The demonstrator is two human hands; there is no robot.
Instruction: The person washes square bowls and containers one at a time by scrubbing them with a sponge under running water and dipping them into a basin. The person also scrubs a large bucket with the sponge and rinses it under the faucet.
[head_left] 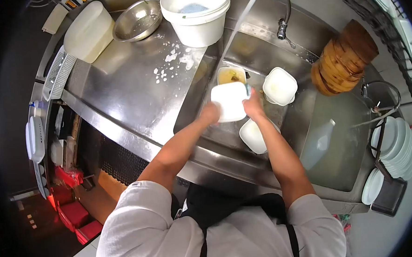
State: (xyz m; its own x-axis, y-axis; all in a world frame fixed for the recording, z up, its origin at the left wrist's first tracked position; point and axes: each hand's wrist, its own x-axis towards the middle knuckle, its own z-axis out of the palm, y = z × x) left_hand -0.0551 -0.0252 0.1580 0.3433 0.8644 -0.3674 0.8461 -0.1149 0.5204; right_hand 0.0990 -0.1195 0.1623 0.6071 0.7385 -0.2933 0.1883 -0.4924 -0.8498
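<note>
A white square dish is held over the sink basin, pale face up. My left hand grips its left edge. On the opposite edge my right hand is closed, with a bit of a blue-green sponge showing at its fingertips. Just beyond the dish, a square container holds yellowish liquid and food scraps. White square bowls lie in the basin too, one bowl to the right and another bowl partly behind my right forearm.
Water runs from a faucet into the basin. A white bucket, a metal bowl and a plastic tub stand on the left counter. Rightward are stacked wooden pieces, a water-filled basin and racked plates.
</note>
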